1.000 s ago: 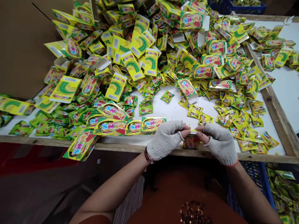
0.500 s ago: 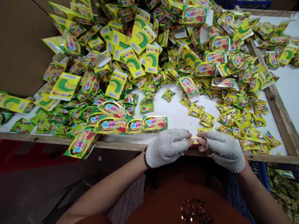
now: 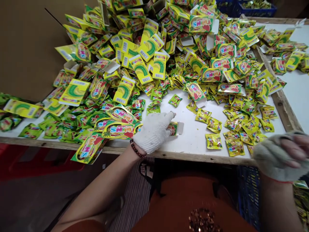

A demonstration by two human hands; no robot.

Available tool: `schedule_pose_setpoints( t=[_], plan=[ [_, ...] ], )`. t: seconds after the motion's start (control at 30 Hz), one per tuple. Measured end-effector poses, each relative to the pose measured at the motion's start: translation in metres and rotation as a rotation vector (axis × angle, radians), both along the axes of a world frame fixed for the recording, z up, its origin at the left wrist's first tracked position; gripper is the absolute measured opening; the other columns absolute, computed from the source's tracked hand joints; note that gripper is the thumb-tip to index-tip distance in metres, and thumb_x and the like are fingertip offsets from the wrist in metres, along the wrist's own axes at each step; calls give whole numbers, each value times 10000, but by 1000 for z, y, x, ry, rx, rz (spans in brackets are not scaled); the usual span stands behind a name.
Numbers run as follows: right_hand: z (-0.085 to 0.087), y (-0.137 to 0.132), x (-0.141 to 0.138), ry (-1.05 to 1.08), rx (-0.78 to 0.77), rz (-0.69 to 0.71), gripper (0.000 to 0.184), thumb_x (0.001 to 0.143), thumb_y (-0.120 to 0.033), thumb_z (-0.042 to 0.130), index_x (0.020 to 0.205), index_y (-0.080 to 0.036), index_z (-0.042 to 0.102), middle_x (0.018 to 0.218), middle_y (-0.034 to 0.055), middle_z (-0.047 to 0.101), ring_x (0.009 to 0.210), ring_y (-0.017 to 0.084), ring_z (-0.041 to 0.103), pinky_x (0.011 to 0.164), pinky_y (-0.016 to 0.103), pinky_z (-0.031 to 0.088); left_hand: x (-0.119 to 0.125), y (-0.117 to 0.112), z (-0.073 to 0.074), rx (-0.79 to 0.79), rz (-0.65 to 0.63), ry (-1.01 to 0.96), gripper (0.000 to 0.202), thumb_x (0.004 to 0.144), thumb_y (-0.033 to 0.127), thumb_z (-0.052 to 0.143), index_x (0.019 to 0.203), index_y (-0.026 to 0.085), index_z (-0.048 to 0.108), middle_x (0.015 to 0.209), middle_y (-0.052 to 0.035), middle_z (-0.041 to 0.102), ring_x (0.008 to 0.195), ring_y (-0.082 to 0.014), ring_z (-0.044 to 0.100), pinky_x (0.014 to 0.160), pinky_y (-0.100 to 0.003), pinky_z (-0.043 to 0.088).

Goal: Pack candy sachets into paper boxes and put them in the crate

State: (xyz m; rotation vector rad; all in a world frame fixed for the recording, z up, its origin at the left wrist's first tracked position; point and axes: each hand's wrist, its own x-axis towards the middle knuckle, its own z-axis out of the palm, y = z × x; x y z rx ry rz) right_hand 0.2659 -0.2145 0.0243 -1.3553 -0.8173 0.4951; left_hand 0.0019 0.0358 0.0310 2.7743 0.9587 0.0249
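Head view looked down on a white table (image 3: 193,137) edged with a wooden frame (image 3: 193,157), under a heap of yellow-green cartons (image 3: 124,90) and foil sachets (image 3: 213,141). A brown cardboard sheet (image 3: 29,48) rose at the far left, a red crate (image 3: 36,161) sat low on the left, and blue crates (image 3: 256,8) stood beyond the far edge. The left hand (image 3: 152,130), in a fingerless white knit glove (image 3: 147,135), lay low over the table near the front edge, its wrist wearing a beaded bracelet (image 3: 136,149). Its fingers were together and pointed away from the body, beside and partly over a small packet (image 3: 173,129), which lay on the white surface; whether they gripped it, I could not tell. The right hand (image 3: 281,156), gloved too, was raised at the right edge of the view, past the table's corner and blurred, with its fingers curled together; whether they held anything was hidden. Large pillow packs (image 3: 118,130) lay just left of the left hand, and loose sachets lay between the two hands. The person's orange top (image 3: 188,199) filled the bottom of the view.
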Motion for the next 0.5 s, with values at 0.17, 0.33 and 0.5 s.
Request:
schedule_pose_setpoints(
  t=[0.17,0.33,0.5],
  plan=[
    [-18,50,-64,187,-110,120,233,778,-338,803,934,-263,648,937,20,722,827,156,719,699,273,596,18,-32,-14,-583,119,-703,297,894,279,604,1160,168,532,1090,-99,699,965,-221,688,819,-356,569],
    [-45,77,-92,132,-62,143,284,824,-284,751,999,-250,530,1036,32,710,908,165,724,783,295,608,34,-67,-38,-1040,206,-1037,441,817,249,698,1140,186,405,1004,-83,720,888,-201,735,740,-309,606],
    [-48,74,-83,-152,-229,157,187,883,-274,665,1061,-228,628,964,37,710,862,178,698,774,312,587,28,-68,-48,-882,182,-952,303,806,277,725,1017,183,530,936,-39,713,865,-178,708,759,-291,574]
  ],
)
